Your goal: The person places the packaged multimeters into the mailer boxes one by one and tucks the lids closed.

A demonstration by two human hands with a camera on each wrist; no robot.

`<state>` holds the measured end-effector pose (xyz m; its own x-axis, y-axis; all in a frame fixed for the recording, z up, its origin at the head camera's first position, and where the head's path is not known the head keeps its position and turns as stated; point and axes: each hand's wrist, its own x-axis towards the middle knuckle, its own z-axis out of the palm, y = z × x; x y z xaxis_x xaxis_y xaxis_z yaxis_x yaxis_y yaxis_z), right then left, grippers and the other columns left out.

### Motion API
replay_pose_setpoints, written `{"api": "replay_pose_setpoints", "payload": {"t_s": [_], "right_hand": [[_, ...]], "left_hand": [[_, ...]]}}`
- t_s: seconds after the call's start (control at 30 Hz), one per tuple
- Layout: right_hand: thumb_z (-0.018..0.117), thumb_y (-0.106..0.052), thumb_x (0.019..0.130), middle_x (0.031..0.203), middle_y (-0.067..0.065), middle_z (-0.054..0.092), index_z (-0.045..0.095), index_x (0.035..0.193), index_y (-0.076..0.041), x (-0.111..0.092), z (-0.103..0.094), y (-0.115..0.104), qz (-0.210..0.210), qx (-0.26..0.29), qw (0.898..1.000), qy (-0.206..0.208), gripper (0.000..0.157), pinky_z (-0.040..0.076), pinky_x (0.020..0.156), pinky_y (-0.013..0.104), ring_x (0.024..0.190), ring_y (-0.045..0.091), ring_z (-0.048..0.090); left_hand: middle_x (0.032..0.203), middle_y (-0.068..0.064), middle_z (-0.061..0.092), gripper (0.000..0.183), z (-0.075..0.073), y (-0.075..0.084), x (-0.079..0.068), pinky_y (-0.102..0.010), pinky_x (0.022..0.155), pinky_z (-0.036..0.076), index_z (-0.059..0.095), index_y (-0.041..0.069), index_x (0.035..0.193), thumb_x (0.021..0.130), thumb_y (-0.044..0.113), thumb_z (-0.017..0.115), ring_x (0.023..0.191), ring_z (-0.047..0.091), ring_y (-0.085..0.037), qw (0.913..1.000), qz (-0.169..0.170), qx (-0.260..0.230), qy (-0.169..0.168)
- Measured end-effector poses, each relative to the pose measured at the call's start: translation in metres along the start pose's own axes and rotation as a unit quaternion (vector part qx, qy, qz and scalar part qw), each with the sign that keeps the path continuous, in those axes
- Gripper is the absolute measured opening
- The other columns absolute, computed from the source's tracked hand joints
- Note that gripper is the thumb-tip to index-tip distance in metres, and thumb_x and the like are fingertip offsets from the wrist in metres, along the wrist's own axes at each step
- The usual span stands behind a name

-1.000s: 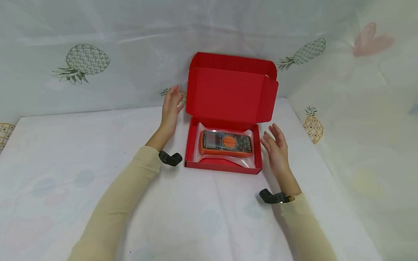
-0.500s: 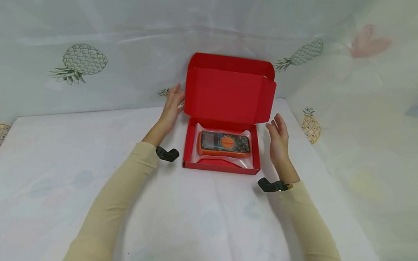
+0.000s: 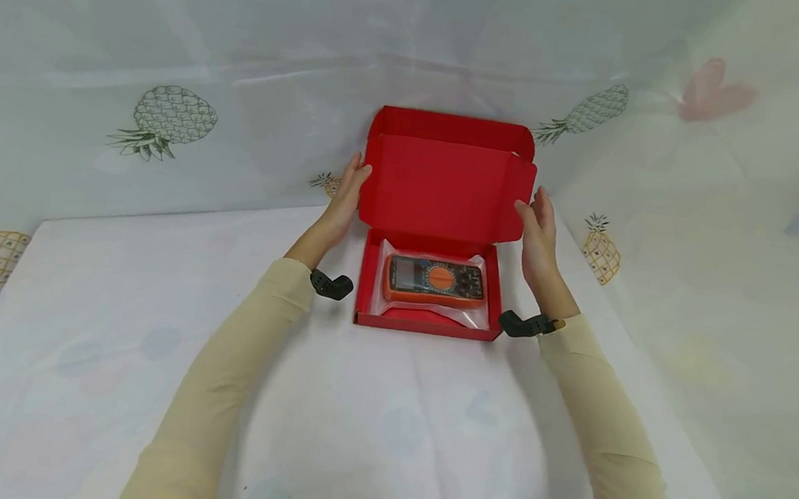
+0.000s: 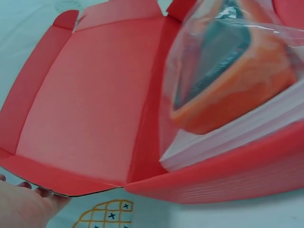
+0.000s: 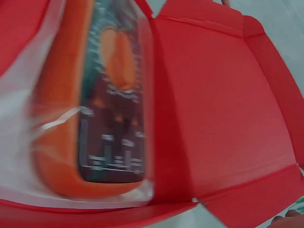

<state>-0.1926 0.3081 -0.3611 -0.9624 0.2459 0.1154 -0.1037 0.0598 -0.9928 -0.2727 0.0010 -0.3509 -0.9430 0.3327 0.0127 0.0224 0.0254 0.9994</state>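
Note:
An open red cardboard box point(image 3: 428, 327) stands on the table with its lid point(image 3: 441, 186) raised at the back. Inside lies an orange and black multimeter point(image 3: 435, 280), wrapped in a clear plastic bag point(image 4: 178, 149). My left hand point(image 3: 339, 208) holds the lid's left side, thumb at the front edge and fingers partly hidden behind. On the opposite side my right hand point(image 3: 539, 242) grips the lid's right side flap point(image 3: 519, 189), its thumb in front of the flap. Only a little of that hand shows in the right wrist view, below the flap.
A white cloth covers the table point(image 3: 150, 323). Behind it hangs a pale sheet point(image 3: 281, 57) printed with pineapples, close to the raised lid. The table's right edge runs diagonally beyond my right arm.
Both hands have moved up along the sides of the box to the raised lid. My right hand was beside the tray and apart from the flap; now its thumb overlaps it.

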Motion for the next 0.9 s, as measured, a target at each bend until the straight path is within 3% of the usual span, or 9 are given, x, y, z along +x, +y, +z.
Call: {"api": "replay_pose_setpoints", "payload": {"t_s": [0.17,0.37,0.57,0.73,0.9], "right_hand": [[0.052,-0.032,0.098,0.164,-0.005,0.008,0.005,0.158,-0.023,0.008,-0.002,-0.011,0.003,0.001,1.000,-0.002,0.076,0.026,0.118,0.042,0.149,0.018,0.012],[0.050,-0.033,0.099,0.162,0.001,0.016,0.008,0.158,-0.020,0.018,-0.005,-0.014,0.009,0.043,0.999,0.004,0.073,0.024,0.119,0.038,0.146,0.020,0.020],[0.044,-0.028,0.103,0.159,0.005,0.024,0.011,0.157,-0.013,0.021,-0.005,-0.013,0.020,0.149,0.989,-0.010,0.066,0.022,0.119,0.034,0.144,0.021,0.026],[0.042,-0.029,0.104,0.157,0.006,0.029,0.018,0.155,-0.013,0.017,-0.006,-0.012,0.021,0.160,0.986,-0.028,0.059,0.023,0.119,0.035,0.142,0.023,0.028],[0.041,-0.028,0.105,0.155,0.007,0.034,0.029,0.152,-0.012,0.012,-0.006,-0.011,-0.004,0.149,0.988,-0.041,0.052,0.024,0.119,0.038,0.141,0.026,0.031]], "left_hand": [[0.163,0.002,0.006,0.065,0.002,0.007,0.007,-0.039,0.119,0.021,0.002,0.025,0.158,0.102,0.046,0.029,0.148,0.016,-0.020,0.9997,-0.005,-0.022,0.011],[0.163,0.002,0.006,0.065,0.003,0.011,0.011,-0.033,0.120,0.016,0.002,0.023,0.158,0.103,0.044,0.028,0.149,0.013,-0.019,0.9969,-0.011,-0.077,0.008],[0.164,0.006,-0.003,0.068,0.003,0.011,0.008,-0.039,0.121,0.011,-0.002,0.022,0.158,0.102,0.046,0.027,0.149,0.001,-0.012,0.9997,-0.004,-0.024,-0.005],[0.164,0.005,-0.001,0.065,0.005,0.010,0.008,-0.040,0.120,0.015,-0.001,0.024,0.158,0.103,0.044,0.026,0.148,0.006,-0.013,0.9994,0.014,-0.023,-0.021],[0.164,0.005,0.000,0.064,0.008,0.008,0.005,-0.040,0.120,0.015,-0.001,0.024,0.158,0.103,0.043,0.025,0.148,0.006,-0.014,0.9990,0.026,0.001,-0.035]]}}
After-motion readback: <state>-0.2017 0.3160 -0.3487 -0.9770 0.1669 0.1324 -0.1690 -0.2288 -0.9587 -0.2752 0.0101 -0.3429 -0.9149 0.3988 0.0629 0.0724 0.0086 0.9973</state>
